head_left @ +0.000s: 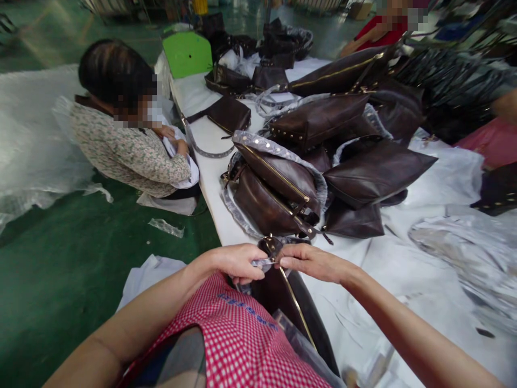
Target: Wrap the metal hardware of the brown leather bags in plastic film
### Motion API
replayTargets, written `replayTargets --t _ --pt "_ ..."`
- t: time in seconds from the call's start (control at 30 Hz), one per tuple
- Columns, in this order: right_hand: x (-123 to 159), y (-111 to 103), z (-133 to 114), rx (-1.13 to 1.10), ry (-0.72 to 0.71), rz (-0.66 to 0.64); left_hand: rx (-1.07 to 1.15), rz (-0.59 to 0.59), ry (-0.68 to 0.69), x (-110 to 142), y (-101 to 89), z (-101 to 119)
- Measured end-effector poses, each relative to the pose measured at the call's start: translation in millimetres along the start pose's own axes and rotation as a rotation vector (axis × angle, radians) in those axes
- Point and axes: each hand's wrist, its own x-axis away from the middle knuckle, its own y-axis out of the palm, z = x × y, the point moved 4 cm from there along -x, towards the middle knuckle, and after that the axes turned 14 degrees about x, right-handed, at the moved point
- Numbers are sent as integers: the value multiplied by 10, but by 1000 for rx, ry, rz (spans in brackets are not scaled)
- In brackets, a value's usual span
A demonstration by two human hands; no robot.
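Note:
A dark brown leather handbag (pixel 309 302) with a gold zipper lies against my apron at the table edge. My left hand (pixel 242 262) is closed around a clear plastic strip (pixel 263 263) above the top end of this bag. The strip reaches across to the fingertips of my right hand (pixel 313 262), which are pressed together on its other end, beside the bag's strap fitting (pixel 271 245). What lies under my right fingers is partly hidden. Just beyond both hands sits another brown handbag (pixel 262 202), its strap (pixel 278 145) wrapped in clear plastic.
More brown bags (pixel 375 167) are heaped across the white table (pixel 210 183). Crumpled plastic sheets (pixel 452 258) lie at the right. A seated person (pixel 125 145) works with white cloth at the left; a green box (pixel 188 54) stands behind. Others are at the far right.

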Motion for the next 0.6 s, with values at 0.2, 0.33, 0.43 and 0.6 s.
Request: replayTargets --t 0.2,0.33,0.43,0.6 --pt "-12 24 40 -18 53 19 -169 105 -24 43 33 88" --pt "-13 70 33 16 109 52 -248 134 -39 28 55 71" --pt "24 78 -49 279 174 152 -371 221 -50 -7 61 48" --pt "116 93 -159 517 297 256 -478 339 -48 -28 79 87"
